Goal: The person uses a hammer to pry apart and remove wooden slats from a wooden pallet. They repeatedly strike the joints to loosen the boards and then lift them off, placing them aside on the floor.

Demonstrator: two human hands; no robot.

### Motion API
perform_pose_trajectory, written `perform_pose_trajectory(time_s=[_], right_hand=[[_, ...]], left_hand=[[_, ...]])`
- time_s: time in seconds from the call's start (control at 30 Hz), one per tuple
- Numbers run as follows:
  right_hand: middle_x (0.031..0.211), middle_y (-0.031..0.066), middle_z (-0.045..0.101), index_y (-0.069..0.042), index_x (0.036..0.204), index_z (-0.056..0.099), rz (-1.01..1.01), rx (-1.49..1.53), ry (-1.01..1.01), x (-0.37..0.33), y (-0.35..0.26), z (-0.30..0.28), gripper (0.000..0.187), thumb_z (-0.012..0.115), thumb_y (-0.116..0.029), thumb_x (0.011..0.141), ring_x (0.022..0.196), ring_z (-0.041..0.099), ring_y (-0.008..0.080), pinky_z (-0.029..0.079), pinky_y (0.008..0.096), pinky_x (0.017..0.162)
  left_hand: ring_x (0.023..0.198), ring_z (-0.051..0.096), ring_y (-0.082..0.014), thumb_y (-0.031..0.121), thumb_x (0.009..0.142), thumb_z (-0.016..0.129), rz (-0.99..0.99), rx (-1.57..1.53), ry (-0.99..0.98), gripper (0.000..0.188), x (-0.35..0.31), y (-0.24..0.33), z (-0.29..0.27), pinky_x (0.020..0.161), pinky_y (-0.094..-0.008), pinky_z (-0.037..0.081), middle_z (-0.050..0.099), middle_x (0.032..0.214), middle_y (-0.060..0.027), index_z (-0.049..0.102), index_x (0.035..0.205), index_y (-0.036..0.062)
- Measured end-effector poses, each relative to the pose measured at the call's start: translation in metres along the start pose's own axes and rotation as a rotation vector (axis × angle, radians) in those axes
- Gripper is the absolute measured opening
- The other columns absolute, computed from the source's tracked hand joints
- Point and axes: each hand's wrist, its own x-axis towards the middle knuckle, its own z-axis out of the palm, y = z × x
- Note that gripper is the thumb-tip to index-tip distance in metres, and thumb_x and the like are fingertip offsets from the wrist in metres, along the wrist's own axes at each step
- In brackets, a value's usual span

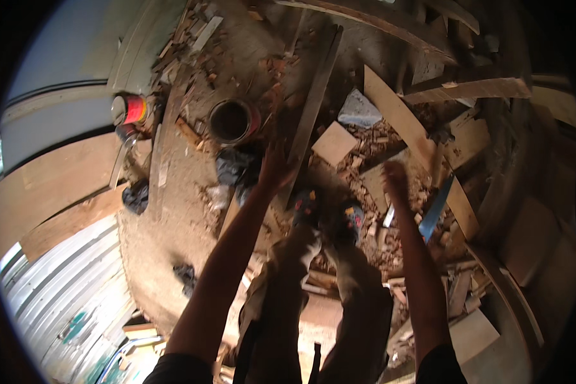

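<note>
A long, narrow wooden plank (pixel 313 105) runs from the top middle down toward my shoes. Against its lower left edge is my left hand (pixel 276 169), with the fingers closed around that edge; the grip itself is dim. My right hand (pixel 395 180) hangs to the right of the plank, its fingers curled in and nothing visible in them. Below it lie scraps of wood and a small white strip (pixel 389 216). A square pale board (pixel 335 144) and a grey stone-like block (pixel 360 110) rest between the plank and the right-hand debris.
A round bucket (pixel 232 121) stands ahead of my left hand, beside a black plastic bag (pixel 235 165). Long boards (pixel 400 118) and heavy beams (pixel 467 89) crowd the right. A blue strip (pixel 436 211) lies near my right forearm. Corrugated metal sheet (pixel 77 301) borders the left.
</note>
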Motion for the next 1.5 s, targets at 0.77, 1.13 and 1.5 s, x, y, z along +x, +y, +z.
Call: perform_pose_trajectory(time_s=[0.77,1.13,1.5], right_hand=[[0.101,0.0186,0.069,0.002,0.106,0.062,-0.26,-0.196,-0.383,0.082,0.004,0.124,0.044,0.063,-0.041,0.096,0.093,0.068,0.0264,0.054,0.0376,0.081],[0.086,0.0163,0.069,0.001,0.096,0.064,-0.565,-0.315,-0.538,-0.005,-0.057,0.055,0.04,0.067,-0.039,0.093,0.08,0.07,0.0266,0.055,0.0382,0.07],[0.091,0.006,0.065,-0.003,0.105,0.062,-0.501,-0.391,-0.492,-0.046,-0.159,-0.063,0.032,0.065,-0.033,0.094,0.083,0.061,0.0137,0.05,0.0327,0.074]], left_hand=[[0.1,0.065,-0.0383,0.033,0.083,0.075,-0.033,-0.337,0.336,0.058,0.006,-0.067,0.126,0.088,-0.0429,0.05,0.066,0.105,-0.0255,0.057,0.12,-0.008],[0.1,0.065,-0.0317,0.035,0.078,0.08,0.014,-0.5,0.396,0.055,-0.125,-0.063,0.032,0.088,-0.04,0.05,0.066,0.108,-0.0219,0.063,0.112,-0.0057],[0.102,0.062,-0.0381,0.046,0.081,0.072,-0.137,-0.045,0.524,0.061,-0.273,-0.195,-0.068,0.089,-0.0454,0.05,0.063,0.111,-0.0217,0.06,0.118,-0.0006]])
